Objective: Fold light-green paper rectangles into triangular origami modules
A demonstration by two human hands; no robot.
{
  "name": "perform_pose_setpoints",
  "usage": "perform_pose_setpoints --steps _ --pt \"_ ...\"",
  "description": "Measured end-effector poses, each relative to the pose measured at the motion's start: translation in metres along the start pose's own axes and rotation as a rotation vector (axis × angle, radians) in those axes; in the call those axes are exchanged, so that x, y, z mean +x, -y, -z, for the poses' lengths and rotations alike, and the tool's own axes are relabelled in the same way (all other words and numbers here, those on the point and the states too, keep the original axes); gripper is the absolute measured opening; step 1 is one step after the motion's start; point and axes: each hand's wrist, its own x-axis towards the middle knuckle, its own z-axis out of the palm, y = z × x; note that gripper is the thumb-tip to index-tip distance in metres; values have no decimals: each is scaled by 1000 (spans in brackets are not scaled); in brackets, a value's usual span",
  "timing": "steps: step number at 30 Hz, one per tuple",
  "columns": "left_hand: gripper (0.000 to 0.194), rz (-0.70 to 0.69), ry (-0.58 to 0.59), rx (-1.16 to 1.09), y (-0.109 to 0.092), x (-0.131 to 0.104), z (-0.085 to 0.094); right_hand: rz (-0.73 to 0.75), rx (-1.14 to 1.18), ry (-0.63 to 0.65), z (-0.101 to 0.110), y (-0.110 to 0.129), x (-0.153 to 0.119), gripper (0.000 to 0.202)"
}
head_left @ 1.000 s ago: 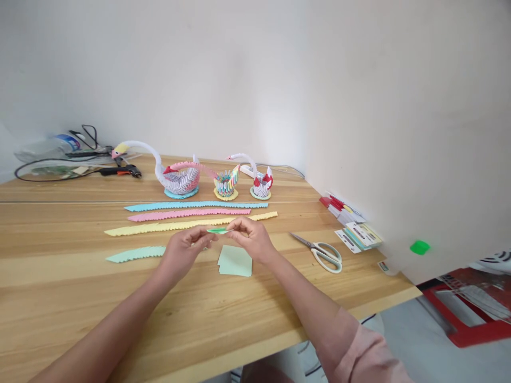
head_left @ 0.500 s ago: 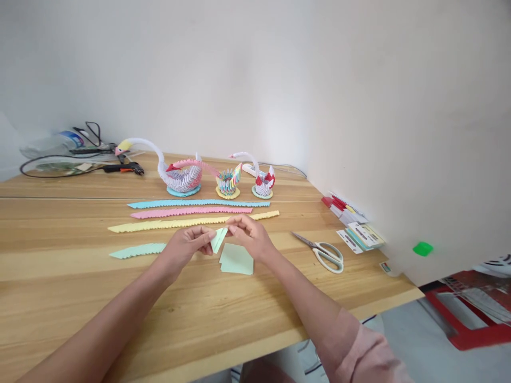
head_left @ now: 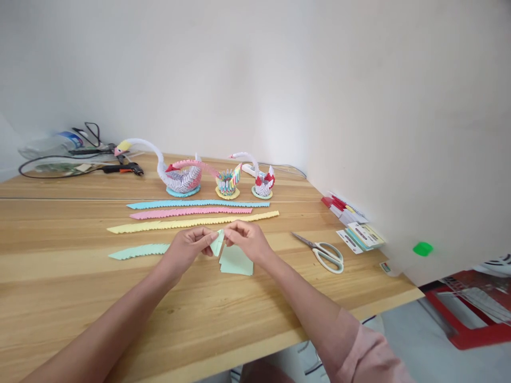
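Between my two hands is a small folded piece of light green paper point(head_left: 216, 244). My left hand point(head_left: 194, 246) pinches its left side between thumb and fingers. The fingertips of my right hand point(head_left: 244, 238) are closed on its upper right corner. Just below my right hand, a stack of light green paper sheets point(head_left: 236, 261) lies on the wooden table point(head_left: 191, 324). A light green folded strip point(head_left: 138, 251) lies to the left, its right end hidden behind my left hand. Yellow point(head_left: 159, 225), pink point(head_left: 191, 211) and blue point(head_left: 195, 203) folded strips lie behind my hands.
Three paper swans point(head_left: 184, 180) stand on round bases at the back. Scissors point(head_left: 327, 256) lie to the right, with card packs point(head_left: 361, 236) beyond. A glue gun point(head_left: 123, 168), cable and plastic bottle point(head_left: 51, 143) sit at the back left.
My right hand has shifted slightly left and down, its fingers now on the paper's upper corner. The folded green paper has turned a little and looks narrower.
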Motion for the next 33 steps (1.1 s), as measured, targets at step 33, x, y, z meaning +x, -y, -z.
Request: perform_pose_setpoints --steps 33 --pt "26 -9 37 70 3 1 2 -86 16 82 5 4 3 22"
